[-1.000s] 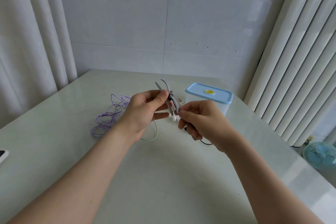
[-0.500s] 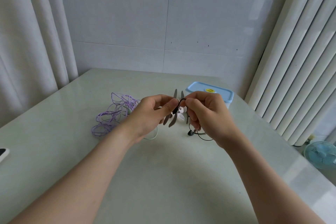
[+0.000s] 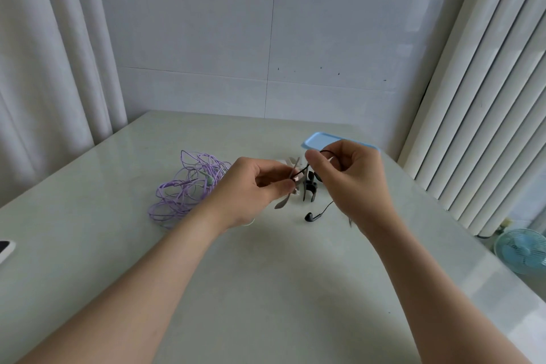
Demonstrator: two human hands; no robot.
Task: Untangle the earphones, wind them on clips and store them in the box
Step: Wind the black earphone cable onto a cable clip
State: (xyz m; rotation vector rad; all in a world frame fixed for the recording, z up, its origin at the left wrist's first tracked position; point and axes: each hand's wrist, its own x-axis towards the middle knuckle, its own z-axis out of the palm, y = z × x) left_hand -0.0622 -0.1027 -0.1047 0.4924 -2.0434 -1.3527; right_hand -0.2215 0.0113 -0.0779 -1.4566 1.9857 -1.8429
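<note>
My left hand [image 3: 251, 189] pinches a grey winding clip [image 3: 283, 201] above the table. My right hand [image 3: 351, 177] pinches the thin black earphone cable [image 3: 302, 171], which runs from the clip up over my fingers. One black earbud [image 3: 309, 217] lies on the table below my right hand. A dark clip [image 3: 309, 189] and pale clips [image 3: 292, 162] lie between my hands. A tangled purple earphone cable [image 3: 186, 186] lies left of my left hand. The box with a blue lid [image 3: 316, 139] stands behind my right hand, mostly hidden.
The pale table [image 3: 266, 275] has a phone corner [image 3: 4, 248] at its left edge. White curtains hang left, a white ribbed radiator stands right, and a small blue fan [image 3: 523, 251] sits on the floor beyond the table's right edge.
My right hand has pulled the black cable up and to the right, away from the clip. The left hand stays with the clip, lowered a little.
</note>
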